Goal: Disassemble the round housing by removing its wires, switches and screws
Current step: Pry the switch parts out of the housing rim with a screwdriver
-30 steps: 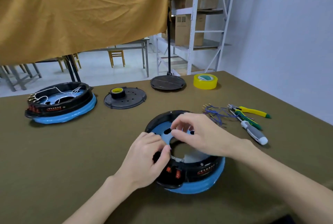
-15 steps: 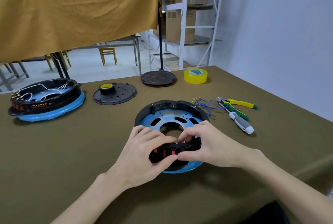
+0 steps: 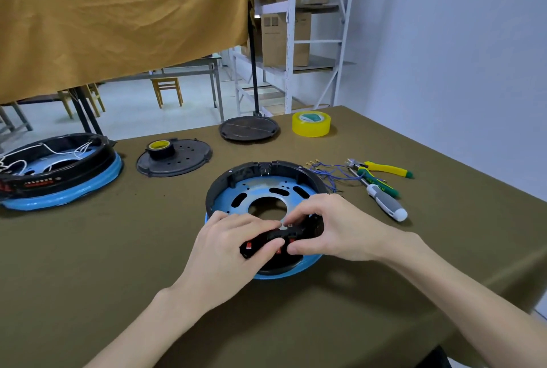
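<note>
The round housing (image 3: 260,187), a black ring over a blue plate, lies flat in the middle of the olive table. Red switches (image 3: 249,246) sit in its near wall. My left hand (image 3: 228,252) grips that near wall from the left, thumb on the outside by the switches. From the right, my right hand (image 3: 331,231) pinches the same wall, fingers inside the rim and thumb outside. Loose blue wires (image 3: 328,173) with metal terminals lie just right of the housing.
A second housing (image 3: 59,169) with white wires stands at the far left. A black cover plate (image 3: 174,157) carries a small tape roll. Behind are a dark disc (image 3: 248,128) and a yellow tape roll (image 3: 310,123). Pliers (image 3: 381,171) and a screwdriver (image 3: 384,202) lie right.
The housing went from tilted to flat on the table. Both hands moved from the inner plate to its near wall by the switches, and my view has come closer.
</note>
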Demonstrator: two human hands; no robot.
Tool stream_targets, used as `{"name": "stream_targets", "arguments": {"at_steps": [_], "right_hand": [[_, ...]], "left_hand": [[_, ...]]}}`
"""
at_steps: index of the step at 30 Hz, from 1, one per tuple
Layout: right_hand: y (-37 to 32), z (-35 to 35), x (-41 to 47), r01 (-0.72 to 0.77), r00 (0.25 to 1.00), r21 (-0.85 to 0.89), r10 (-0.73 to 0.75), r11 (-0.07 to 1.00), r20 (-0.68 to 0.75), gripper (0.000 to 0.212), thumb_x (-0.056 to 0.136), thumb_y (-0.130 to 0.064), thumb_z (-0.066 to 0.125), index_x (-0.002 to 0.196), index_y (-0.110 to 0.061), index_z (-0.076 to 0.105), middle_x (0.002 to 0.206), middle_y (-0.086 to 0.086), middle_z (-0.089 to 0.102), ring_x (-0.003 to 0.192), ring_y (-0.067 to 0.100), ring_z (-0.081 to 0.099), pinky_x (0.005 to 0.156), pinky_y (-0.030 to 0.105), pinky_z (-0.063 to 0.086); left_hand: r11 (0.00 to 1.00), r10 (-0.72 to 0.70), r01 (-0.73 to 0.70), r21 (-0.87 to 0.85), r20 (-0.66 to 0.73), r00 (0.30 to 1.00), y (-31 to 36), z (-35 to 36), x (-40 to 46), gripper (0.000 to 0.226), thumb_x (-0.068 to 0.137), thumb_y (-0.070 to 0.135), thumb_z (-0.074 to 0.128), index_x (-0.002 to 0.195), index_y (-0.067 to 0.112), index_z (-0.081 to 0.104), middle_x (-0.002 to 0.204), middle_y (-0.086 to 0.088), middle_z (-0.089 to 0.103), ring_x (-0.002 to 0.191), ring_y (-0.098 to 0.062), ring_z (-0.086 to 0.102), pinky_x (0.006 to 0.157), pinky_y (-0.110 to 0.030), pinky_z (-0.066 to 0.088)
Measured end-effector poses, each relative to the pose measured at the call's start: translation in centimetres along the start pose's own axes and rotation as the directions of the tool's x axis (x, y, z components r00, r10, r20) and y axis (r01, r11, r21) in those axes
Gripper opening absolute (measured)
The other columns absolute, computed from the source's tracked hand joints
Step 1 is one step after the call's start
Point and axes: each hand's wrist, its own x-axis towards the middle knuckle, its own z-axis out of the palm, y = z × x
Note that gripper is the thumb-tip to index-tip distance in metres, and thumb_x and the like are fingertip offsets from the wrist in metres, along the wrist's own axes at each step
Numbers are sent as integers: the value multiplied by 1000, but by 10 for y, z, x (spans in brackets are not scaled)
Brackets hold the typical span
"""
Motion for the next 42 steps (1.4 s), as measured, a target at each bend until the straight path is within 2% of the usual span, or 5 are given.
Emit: {"name": "stream_targets", "arguments": {"at_steps": [6,19,26,35,42], "right_hand": [[2,8,4,65,998,-118,-64,991,11,26,89,-37,76,113,-27,75,98,-7,74,94,16,61,94,32,40],[16,0,8,4,1000,230,-6,973,8,24,88,-21,80,112,-20,77,106,-7,76,103,13,70,91,22,54],[23,33,-10,76,953,-104,-103,992,-287,26,98,-34,65,120,-22,68,117,-13,66,126,3,53,126,26,6],[13,26,13,-28,965,-23,21,999,-261,21,101,-42,59,87,-37,74,87,-21,73,90,11,58,104,29,27],[14,31,25,-58,940,66,77,996,-333,38,97,-31,67,59,-30,64,51,-14,57,52,10,50,74,19,38]], "left_hand": [[991,-5,-5,137,67,998,-1,-2,14,47,90,70,51,111,37,77,87,20,77,63,-8,63,69,-24,50],[993,74,-78,85,49,996,-8,7,17,43,98,65,44,101,38,77,82,22,72,71,2,63,64,-22,51],[993,54,-67,95,130,990,-7,3,23,45,95,69,43,111,40,74,89,24,71,76,0,66,67,-16,46],[978,-35,10,209,117,993,3,7,32,51,84,84,43,93,43,71,73,23,65,64,2,61,50,-18,42],[981,-55,18,191,192,980,-1,11,29,60,87,84,32,97,43,74,76,17,62,70,-3,60,74,-28,49]]}}
